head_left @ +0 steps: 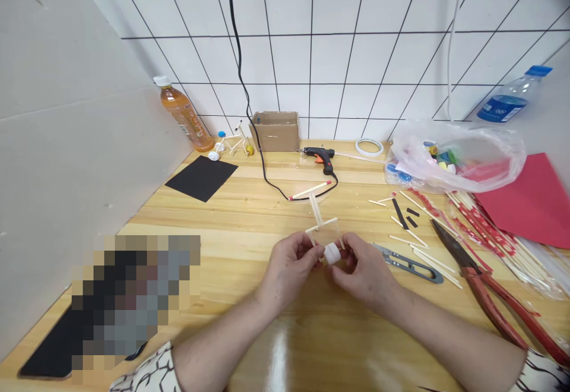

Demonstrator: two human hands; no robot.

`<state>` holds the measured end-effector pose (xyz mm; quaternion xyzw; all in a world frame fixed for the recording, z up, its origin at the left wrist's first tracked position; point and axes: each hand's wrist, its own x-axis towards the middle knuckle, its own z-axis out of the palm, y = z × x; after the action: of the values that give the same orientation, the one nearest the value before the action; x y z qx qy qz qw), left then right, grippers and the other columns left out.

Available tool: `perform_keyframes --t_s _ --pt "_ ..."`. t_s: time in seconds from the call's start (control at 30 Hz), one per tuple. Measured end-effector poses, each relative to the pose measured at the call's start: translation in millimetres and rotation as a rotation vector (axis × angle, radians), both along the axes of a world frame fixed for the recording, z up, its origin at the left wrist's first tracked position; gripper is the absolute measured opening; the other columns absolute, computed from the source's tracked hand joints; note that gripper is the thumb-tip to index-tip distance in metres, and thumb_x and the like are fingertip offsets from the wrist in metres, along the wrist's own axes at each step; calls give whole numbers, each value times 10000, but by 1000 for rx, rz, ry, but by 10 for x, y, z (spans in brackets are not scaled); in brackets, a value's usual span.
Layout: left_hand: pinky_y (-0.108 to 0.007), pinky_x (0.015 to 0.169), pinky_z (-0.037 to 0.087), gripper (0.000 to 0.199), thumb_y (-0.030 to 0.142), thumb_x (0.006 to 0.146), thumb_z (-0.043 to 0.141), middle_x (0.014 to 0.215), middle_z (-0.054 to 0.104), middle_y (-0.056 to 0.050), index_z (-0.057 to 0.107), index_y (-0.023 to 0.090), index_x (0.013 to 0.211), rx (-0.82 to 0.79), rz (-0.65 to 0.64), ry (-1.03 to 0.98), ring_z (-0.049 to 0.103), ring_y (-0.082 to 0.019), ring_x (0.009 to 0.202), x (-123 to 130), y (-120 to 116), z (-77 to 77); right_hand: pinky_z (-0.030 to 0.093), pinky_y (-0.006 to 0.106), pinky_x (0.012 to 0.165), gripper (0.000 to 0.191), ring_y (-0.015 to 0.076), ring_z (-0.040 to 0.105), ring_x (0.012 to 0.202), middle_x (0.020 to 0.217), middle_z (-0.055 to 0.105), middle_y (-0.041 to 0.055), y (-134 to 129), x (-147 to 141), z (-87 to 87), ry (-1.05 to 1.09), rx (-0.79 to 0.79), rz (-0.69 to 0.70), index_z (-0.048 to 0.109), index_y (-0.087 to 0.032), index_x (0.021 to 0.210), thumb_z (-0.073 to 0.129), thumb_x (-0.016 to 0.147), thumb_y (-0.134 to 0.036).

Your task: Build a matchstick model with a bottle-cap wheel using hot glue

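Assembly of a stick frame [316, 212] is taking place over a wooden bench [240, 217], directly in front of the person. Two near legs are extending from its crossbar toward the hands, and a white cap pair [332, 253] is sitting between their ends. The left hand [287, 266] is pinching the left leg between thumb and fingers, its thumb tip lying against or just beside the caps; the right hand [369, 266] is keeping a finger grip on the right leg, its thumb pointing below the caps. A red-tipped stick [310, 190] is spanning the far end. The step in hand is probably the seating of the caps, wheel-fashion, between the legs. The next move is likely calling for level alignment, both legs being steadied without bending. A glue gun [325, 154] is lying beyond the frame, and a small stick model [236, 137] with caps is standing at far left; cut sticks [408, 241] and grey snips [392, 256] are lying to the right.
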<state>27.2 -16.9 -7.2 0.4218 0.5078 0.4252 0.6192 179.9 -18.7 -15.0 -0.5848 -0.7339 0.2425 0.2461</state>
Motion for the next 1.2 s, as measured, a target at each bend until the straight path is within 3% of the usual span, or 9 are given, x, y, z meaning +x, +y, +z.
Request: perform_keyframes --t_s 0.63,1.2 --pt "-199 509 404 216 269 620 682 545 580 22 504 147 605 -72 31 17 517 -89 510 14 36 -26 310 225 480 152 112 416 514 585 463 -43 2 16 18 -17 -53 22 385 -220 662 529 618 -198" --pt "-228 490 416 274 330 580 725 507 604 -10 523 145 587 -116 -38 11 544 -117 471 -19 55 -71 282 219 455 203 93 361 471 531 404 -65 23 7 57 -2 -38 54 347 -226 631 548 646 -233"
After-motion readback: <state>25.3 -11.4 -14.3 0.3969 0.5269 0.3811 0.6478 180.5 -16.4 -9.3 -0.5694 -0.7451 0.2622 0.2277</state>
